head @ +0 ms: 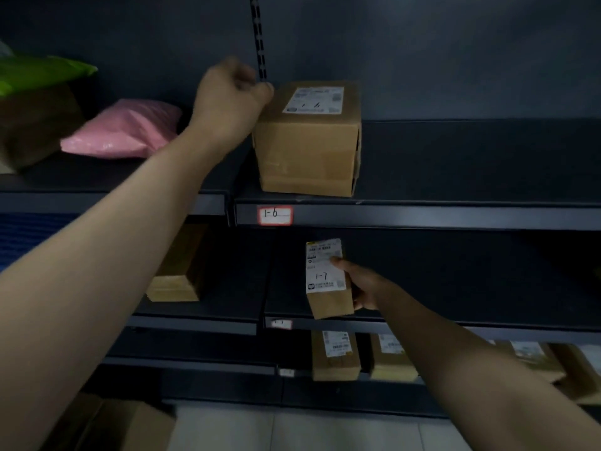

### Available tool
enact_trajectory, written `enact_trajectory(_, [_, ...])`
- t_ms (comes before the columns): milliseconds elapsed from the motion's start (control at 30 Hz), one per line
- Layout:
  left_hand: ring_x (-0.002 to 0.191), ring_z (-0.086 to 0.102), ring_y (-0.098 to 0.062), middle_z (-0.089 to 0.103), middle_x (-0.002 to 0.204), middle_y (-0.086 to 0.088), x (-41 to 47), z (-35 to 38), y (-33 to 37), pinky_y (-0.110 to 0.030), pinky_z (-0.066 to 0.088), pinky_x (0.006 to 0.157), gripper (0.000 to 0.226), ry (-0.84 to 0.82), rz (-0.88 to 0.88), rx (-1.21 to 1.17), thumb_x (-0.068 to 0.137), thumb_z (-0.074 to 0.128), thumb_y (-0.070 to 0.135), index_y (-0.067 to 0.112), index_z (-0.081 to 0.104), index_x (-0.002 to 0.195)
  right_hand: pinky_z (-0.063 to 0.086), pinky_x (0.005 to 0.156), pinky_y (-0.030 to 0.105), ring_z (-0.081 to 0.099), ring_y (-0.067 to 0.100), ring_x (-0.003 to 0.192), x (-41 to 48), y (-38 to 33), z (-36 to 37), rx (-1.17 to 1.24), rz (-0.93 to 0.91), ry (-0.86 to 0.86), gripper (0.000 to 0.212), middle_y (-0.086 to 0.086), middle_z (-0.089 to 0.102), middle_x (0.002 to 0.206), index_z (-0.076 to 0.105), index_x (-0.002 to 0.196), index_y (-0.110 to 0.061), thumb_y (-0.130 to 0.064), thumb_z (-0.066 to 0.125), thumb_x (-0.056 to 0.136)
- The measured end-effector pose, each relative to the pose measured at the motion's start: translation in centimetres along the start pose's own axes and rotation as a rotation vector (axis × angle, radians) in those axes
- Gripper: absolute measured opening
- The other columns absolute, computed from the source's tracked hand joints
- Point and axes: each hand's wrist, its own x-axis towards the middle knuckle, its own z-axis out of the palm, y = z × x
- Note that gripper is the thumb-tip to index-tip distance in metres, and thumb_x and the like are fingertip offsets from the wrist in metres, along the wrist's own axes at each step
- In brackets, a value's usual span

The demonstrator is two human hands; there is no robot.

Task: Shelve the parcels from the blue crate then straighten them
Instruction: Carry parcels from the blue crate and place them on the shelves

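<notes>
A large cardboard parcel (309, 148) with a white label stands on the upper shelf (455, 216), above a red-framed tag marked 1-6 (275, 215). My left hand (231, 96) sits against its upper left corner, fingers curled behind the box's back edge. One shelf down, my right hand (356, 284) grips a small upright cardboard parcel (327, 281) marked 1-7 from its right side, thumb on the label. This parcel stands at the front edge of the middle shelf (487, 330). The blue crate is barely visible at the far left (29, 236).
A pink bag (123, 128), a brown box and a green bag (39, 73) lie on the upper shelf's left bay. Another cardboard box (179, 268) sits on the middle left shelf. Several labelled parcels (335, 356) line the lower shelf. A carton (130, 424) stands on the floor.
</notes>
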Motion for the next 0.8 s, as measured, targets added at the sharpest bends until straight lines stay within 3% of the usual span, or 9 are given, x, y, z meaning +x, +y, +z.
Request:
enact_trajectory(100, [0.073,0.051,0.003,0.056,0.084,0.009,-3.9,-0.6,1.7,-0.008,0.043,0.066,0.017,-0.041,0.278,0.069,0.086,0.059,0.021,0.016,0.06,0.101,0.048,0.06,0.036,0.065,0.025,0.084,1.0,0.5,0.6,0.034,0.007,0.008,0.041,0.008,0.071,0.093,0.065,0.103,-0.015,-0.052,0.065,0.084])
enact_trajectory(267, [0.092,0.054,-0.006,0.059,0.098,0.002,-8.5,-0.2,3.8,-0.012,0.039,0.083,0.024,-0.211,0.597,0.268,0.086,0.059,0.02,0.007,0.064,0.105,0.05,0.058,0.035,0.066,0.025,0.084,2.9,0.2,0.8,0.072,-0.014,0.042,0.042,0.008,0.071,0.094,0.064,0.104,-0.015,-0.051,0.068,0.082])
enact_trajectory(500, [0.097,0.052,-0.007,0.056,0.099,0.007,-8.8,0.8,3.8,-0.021,0.042,0.088,0.02,-0.279,0.653,0.313,0.088,0.059,0.018,0.008,0.063,0.105,0.051,0.067,0.038,0.065,0.026,0.085,4.3,0.6,0.0,0.061,-0.021,0.113,0.047,0.01,0.071,0.099,0.064,0.106,-0.011,-0.051,0.069,0.082])
enact_trajectory(600, [0.097,0.053,-0.007,0.057,0.098,0.006,-8.7,1.7,4.3,-0.021,0.042,0.088,0.019,-0.292,0.674,0.275,0.088,0.059,0.017,0.009,0.064,0.105,0.048,0.059,0.031,0.064,0.023,0.079,3.5,0.5,0.0,0.038,-0.056,0.188,0.047,0.014,0.069,0.11,0.061,0.116,-0.004,-0.042,0.066,0.088])
enact_trajectory(667, [0.096,0.055,-0.008,0.059,0.098,0.002,-8.5,2.4,5.0,-0.022,0.043,0.086,0.02,-0.295,0.707,0.257,0.088,0.058,0.017,0.008,0.064,0.104,0.047,0.062,0.029,0.064,0.025,0.091,1.9,-0.1,0.1,-0.139,-0.097,0.268,0.046,0.015,0.065,0.122,0.059,0.121,0.0,-0.035,0.064,0.091])
enact_trajectory(733, [0.093,0.055,-0.01,0.062,0.098,-0.004,-8.4,3.6,6.4,-0.022,0.042,0.085,0.021,-0.316,0.766,0.212,0.087,0.058,0.017,0.006,0.064,0.104,0.049,0.076,0.03,0.06,0.027,0.109,-1.5,-1.1,-0.8,-0.489,-0.139,0.372,0.048,0.016,0.061,0.126,0.058,0.124,0.002,-0.035,0.061,0.093])
enact_trajectory(800, [0.092,0.056,-0.013,0.063,0.097,-0.005,-8.6,5.2,8.3,-0.023,0.042,0.085,0.021,-0.345,0.836,0.166,0.087,0.058,0.019,0.006,0.064,0.103,0.048,0.086,0.031,0.059,0.028,0.112,-6.2,-2.3,-1.5,-0.804,-0.164,0.367,0.048,0.017,0.061,0.126,0.06,0.122,0.001,-0.038,0.057,0.093])
